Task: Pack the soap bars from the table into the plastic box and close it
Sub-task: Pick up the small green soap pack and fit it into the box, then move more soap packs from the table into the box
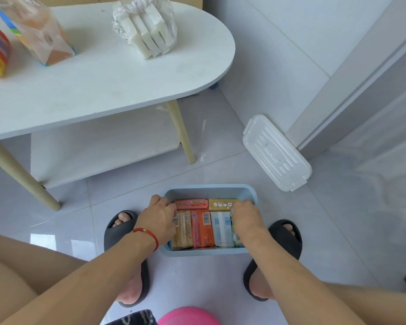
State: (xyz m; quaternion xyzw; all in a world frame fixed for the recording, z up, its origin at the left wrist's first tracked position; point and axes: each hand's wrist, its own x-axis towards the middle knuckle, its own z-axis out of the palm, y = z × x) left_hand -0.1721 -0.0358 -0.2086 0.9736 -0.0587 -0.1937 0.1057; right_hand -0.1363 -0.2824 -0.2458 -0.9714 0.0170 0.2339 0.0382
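Both hands reach into the box [209,190]: left hand [161,215] and right hand [245,216], fingers curled onto soap bars [203,227]; grip unclear.

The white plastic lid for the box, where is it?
The white plastic lid lies on the floor, beyond and right of the blue plastic box, near the door frame.

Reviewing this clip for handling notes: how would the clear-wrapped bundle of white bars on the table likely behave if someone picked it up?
The bundle of white bars looks like several solid blocks, so probably heavy for its size. Its crinkled clear wrap seems loose, so it may slip or shift in the grip. The bars stand fanned apart on the table, so they could splay or topple if pushed.
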